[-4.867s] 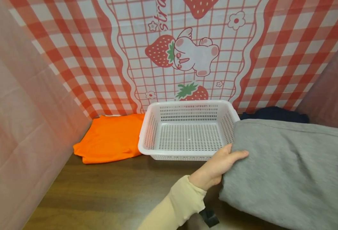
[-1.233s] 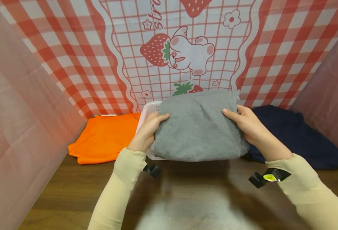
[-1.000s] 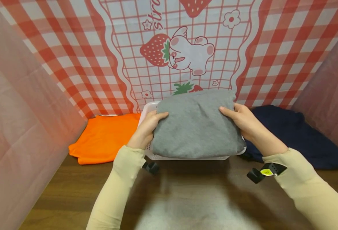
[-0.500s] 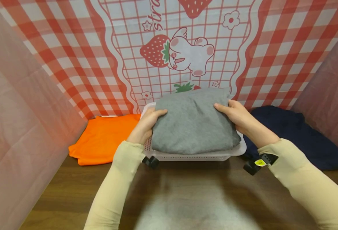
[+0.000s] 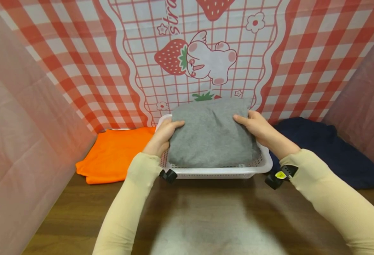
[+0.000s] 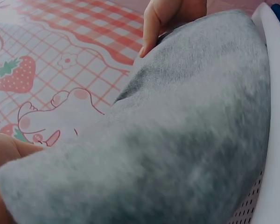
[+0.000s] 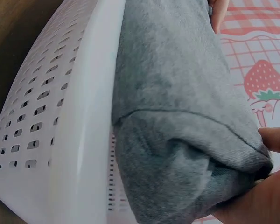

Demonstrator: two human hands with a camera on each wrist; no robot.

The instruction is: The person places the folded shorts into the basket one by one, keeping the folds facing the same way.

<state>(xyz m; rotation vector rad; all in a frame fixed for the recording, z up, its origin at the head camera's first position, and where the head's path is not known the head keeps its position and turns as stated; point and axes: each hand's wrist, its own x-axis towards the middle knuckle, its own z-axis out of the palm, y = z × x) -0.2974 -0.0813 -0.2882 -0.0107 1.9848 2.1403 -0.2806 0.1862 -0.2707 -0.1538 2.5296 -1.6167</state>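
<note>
A grey folded garment (image 5: 210, 136) sits partly down inside the white perforated basket (image 5: 218, 171), its far edge above the back rim. My left hand (image 5: 160, 139) grips its left edge with the thumb on top. On the opposite edge my right hand (image 5: 261, 131) holds it the same way, thumb over the cloth. In the right wrist view the garment's folded layers (image 7: 186, 154) hang just inside the basket rim (image 7: 91, 112). The fingers beneath the cloth are mostly hidden.
An orange folded garment (image 5: 116, 154) lies on the wooden table (image 5: 202, 219) left of the basket. Dark navy cloth (image 5: 330, 152) lies on the right. A checked strawberry-print cloth (image 5: 212, 53) hangs behind, and pink fabric (image 5: 30, 141) encloses the left side.
Both hands have carried the grey garment from the right over to the basket and lowered it inside. The basket's front rim has come back into sight. The right hand has shifted leftward.
</note>
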